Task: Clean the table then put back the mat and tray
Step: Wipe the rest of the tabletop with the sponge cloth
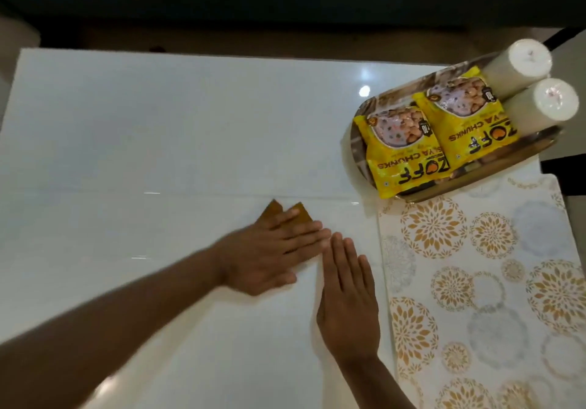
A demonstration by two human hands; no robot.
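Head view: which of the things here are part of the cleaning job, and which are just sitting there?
Part of the job:
- table
- brown cloth under the left hand
- right hand, flat on the table
- patterned mat
- tray

Just riding on the tray:
- two yellow packets
- two white rolls

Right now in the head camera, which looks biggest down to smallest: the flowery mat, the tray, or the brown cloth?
1. flowery mat
2. tray
3. brown cloth, though the left hand hides most of it, so its full size is unsure.
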